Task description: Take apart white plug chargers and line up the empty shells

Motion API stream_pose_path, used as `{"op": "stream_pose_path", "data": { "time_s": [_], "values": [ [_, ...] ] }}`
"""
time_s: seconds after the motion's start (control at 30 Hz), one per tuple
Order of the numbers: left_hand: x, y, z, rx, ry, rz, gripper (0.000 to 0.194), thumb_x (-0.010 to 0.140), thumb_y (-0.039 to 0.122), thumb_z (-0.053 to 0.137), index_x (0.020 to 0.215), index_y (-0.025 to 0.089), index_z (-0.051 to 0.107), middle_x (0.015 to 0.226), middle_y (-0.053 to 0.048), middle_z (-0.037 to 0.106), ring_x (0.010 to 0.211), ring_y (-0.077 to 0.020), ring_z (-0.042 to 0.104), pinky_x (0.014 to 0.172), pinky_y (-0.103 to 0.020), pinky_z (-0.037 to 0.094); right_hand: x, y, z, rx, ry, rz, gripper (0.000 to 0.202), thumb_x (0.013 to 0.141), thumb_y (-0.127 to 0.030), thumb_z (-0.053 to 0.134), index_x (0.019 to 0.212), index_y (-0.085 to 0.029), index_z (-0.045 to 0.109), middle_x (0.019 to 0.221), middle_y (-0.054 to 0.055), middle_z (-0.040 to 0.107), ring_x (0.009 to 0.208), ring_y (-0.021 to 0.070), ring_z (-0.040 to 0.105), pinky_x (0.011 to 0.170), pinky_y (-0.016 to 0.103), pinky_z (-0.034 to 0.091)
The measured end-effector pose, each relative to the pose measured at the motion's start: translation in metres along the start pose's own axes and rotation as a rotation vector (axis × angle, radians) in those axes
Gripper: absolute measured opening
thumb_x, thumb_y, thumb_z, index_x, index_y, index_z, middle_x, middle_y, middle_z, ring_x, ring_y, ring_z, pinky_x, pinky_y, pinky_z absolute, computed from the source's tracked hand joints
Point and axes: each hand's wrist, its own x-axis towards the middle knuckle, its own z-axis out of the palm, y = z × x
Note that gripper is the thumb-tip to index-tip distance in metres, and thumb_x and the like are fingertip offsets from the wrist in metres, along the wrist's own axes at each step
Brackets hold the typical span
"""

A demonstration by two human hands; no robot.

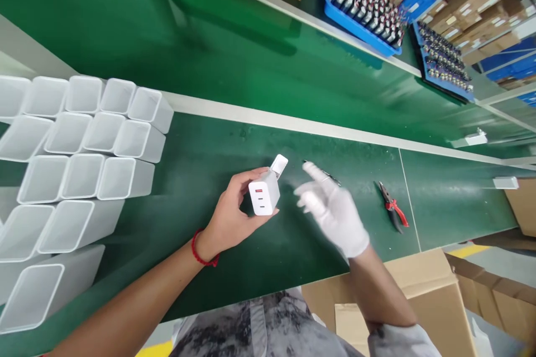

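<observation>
My bare left hand (234, 209) grips a white USB wall charger (264, 195) between thumb and fingers, a red string bracelet on the wrist. One reddish port and two narrow dark slots show on the charger's front. A small white piece (279, 164) sticks out at its far upper end; whether it is part of the charger I cannot tell. To the right, apart from the charger, my right hand (330, 209) in a white glove is in the air with its fingers spread and nothing in them. Behind its fingertips a thin dark tool (333, 177) lies partly hidden on the green bench.
Rows of open translucent white sleeves (125, 178) stand at left. Red-and-black pliers (393, 209) lie at right. A blue tray (360, 30) of small parts and a second tray (444, 64) sit on the shelf. A cardboard box (438, 295) is below the bench edge.
</observation>
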Motion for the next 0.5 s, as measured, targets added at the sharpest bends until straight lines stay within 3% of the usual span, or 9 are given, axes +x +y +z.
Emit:
{"op": "stream_pose_path", "data": {
  "time_s": [0.07,0.1,0.17,0.23,0.3,0.4,0.5],
  "values": [
    [-0.001,-0.004,0.002,-0.006,0.024,0.057,0.060,0.076,0.019,0.077,0.122,0.025,0.040,0.141,-0.016,0.051,0.131,-0.0276,0.052,0.103,-0.045,0.050,-0.005,-0.012,0.021,0.357,-0.232,-0.041,0.072,0.091,-0.049,0.059,0.152,-0.023,0.031,0.122,0.009,0.065,0.103,0.0218,0.066,0.090,0.036,0.054],
    [0.000,-0.005,0.003,0.013,0.030,0.090,0.059,0.077,0.018,0.076,0.122,0.025,0.039,0.142,-0.017,0.050,0.132,-0.0280,0.051,0.103,-0.045,0.050,-0.004,-0.016,0.032,0.485,-0.262,-0.031,0.073,0.090,-0.048,0.061,0.151,-0.024,0.031,0.134,0.009,0.059,0.116,0.0230,0.061,0.099,0.037,0.050],
    [0.002,-0.004,0.002,0.093,0.032,0.161,0.058,0.078,0.018,0.074,0.123,0.025,0.038,0.143,-0.018,0.049,0.133,-0.0287,0.050,0.103,-0.048,0.049,0.000,-0.021,0.048,0.665,-0.220,0.038,0.072,0.086,-0.046,0.067,0.148,-0.026,0.037,0.141,0.008,0.053,0.126,0.0253,0.054,0.107,0.040,0.045],
    [0.004,0.001,-0.002,0.225,0.018,0.193,0.061,0.077,0.021,0.075,0.125,0.025,0.038,0.144,-0.017,0.047,0.134,-0.0305,0.047,0.106,-0.052,0.046,0.010,-0.023,0.055,0.734,-0.145,0.094,0.077,0.080,-0.042,0.074,0.147,-0.027,0.039,0.134,0.008,0.058,0.119,0.0261,0.058,0.103,0.042,0.047],
    [0.005,0.006,-0.005,0.341,-0.003,0.177,0.070,0.075,0.029,0.078,0.132,0.024,0.036,0.149,-0.018,0.040,0.138,-0.0337,0.040,0.109,-0.056,0.042,0.027,-0.022,0.050,0.692,-0.048,0.057,0.089,0.075,-0.039,0.079,0.150,-0.031,0.032,0.127,0.007,0.061,0.112,0.0243,0.061,0.100,0.041,0.049],
    [0.003,0.009,-0.009,0.400,-0.013,0.135,0.079,0.079,0.037,0.073,0.142,0.021,0.028,0.154,-0.019,0.031,0.142,-0.0344,0.034,0.112,-0.056,0.038,0.071,-0.016,0.023,0.471,0.181,-0.123,0.108,0.074,-0.037,0.079,0.155,-0.035,0.008,0.126,0.005,0.060,0.111,0.0209,0.060,0.101,0.040,0.049],
    [0.001,0.013,-0.008,0.423,-0.038,0.154,0.065,0.086,0.034,0.062,0.141,0.018,0.032,0.146,-0.018,0.043,0.138,-0.0301,0.040,0.113,-0.050,0.038,0.135,-0.007,-0.014,0.147,0.338,-0.266,0.119,0.074,-0.034,0.074,0.154,-0.027,-0.014,0.124,0.009,0.060,0.112,0.0210,0.062,0.101,0.041,0.048]
  ]
}}
